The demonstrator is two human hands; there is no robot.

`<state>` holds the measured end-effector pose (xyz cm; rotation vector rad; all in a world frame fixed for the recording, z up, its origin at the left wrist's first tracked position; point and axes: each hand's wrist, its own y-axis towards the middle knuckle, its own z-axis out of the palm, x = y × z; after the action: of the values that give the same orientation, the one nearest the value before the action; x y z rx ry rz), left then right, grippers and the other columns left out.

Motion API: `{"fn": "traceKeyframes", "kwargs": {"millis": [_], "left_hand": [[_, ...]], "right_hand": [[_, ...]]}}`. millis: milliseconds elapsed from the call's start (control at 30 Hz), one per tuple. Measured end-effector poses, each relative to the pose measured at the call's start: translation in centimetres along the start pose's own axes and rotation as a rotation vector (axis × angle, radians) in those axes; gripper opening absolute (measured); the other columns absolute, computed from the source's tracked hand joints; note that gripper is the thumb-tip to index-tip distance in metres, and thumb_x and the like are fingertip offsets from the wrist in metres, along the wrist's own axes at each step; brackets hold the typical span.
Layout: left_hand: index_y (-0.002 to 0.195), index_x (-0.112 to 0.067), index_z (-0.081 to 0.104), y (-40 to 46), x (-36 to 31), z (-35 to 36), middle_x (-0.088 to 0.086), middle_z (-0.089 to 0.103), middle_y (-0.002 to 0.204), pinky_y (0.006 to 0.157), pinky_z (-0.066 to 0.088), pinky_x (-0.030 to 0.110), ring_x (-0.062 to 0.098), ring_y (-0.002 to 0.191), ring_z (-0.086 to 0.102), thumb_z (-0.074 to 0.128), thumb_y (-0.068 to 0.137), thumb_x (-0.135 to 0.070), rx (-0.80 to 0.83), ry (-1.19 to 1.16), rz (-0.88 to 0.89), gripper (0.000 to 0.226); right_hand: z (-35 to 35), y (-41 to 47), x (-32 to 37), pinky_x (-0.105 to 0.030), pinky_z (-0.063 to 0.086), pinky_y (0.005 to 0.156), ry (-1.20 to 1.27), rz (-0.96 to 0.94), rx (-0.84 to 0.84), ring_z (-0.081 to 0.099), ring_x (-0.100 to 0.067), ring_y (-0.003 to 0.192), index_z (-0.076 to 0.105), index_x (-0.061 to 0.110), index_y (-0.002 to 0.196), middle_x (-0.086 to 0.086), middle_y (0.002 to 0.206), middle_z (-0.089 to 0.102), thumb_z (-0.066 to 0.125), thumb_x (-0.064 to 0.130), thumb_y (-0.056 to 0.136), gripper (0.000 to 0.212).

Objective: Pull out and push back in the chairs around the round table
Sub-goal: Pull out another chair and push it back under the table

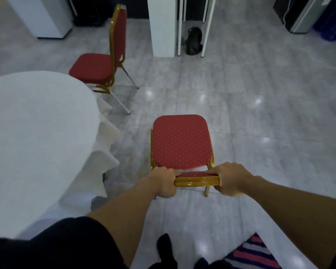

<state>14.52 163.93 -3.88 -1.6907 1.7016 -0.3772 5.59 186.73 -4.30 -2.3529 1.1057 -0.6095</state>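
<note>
A red dotted chair (180, 140) with a gold frame stands on the tiled floor in front of me, clear of the table, its seat pointing away. My left hand (163, 181) grips the left end of its gold top rail. My right hand (231, 179) grips the right end. The round table (37, 133) under a white cloth fills the left side, apart from this chair. A second red chair (97, 66) stands at the table's far edge with its seat toward the cloth.
A white pillar (161, 26) and thin white frame legs (179, 26) stand ahead, with a dark bag (194, 40) between them. A white cabinet (47, 16) is far left. A striped rug (256, 251) lies by my feet at the lower right.
</note>
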Motion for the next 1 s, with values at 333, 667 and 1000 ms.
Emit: {"fn": "traceKeyframes", "kwargs": {"millis": [333, 667, 1000], "left_hand": [[0.107, -0.018, 0.063, 1.5, -2.4, 0.4, 0.006, 0.069, 0.105, 0.094, 0.056, 0.044, 0.031, 0.097, 0.066, 0.055, 0.087, -0.021, -0.097, -0.183, -0.204, 0.022], [0.117, -0.024, 0.062, 3.1, -12.1, 2.8, 0.009, 0.067, 0.114, 0.101, 0.053, 0.046, 0.033, 0.109, 0.064, 0.055, 0.091, -0.021, -0.215, -0.51, -0.492, 0.027], [0.115, -0.014, 0.065, 2.9, -16.9, 4.1, 0.009, 0.067, 0.107, 0.096, 0.057, 0.046, 0.032, 0.106, 0.066, 0.055, 0.085, -0.015, -0.295, -0.787, -0.682, 0.032]], "right_hand": [[-4.1, 4.0, -3.7, -0.021, 0.044, 0.064, -0.129, -0.253, 0.049, 0.059, -0.007, 0.075, 0.065, 0.041, 0.133, 0.013, 0.096, 0.066, 0.067, 0.024, 0.095, 0.041], [-8.6, 7.7, -8.9, -0.031, 0.054, 0.071, -0.402, -0.562, 0.102, 0.066, -0.017, 0.081, 0.064, 0.05, 0.132, 0.007, 0.099, 0.072, 0.058, 0.032, 0.095, 0.041], [-10.8, 10.4, -7.3, -0.035, 0.054, 0.081, -0.657, -0.742, 0.182, 0.062, -0.018, 0.091, 0.044, 0.058, 0.147, 0.006, 0.115, 0.066, 0.05, 0.028, 0.095, 0.06]]}}
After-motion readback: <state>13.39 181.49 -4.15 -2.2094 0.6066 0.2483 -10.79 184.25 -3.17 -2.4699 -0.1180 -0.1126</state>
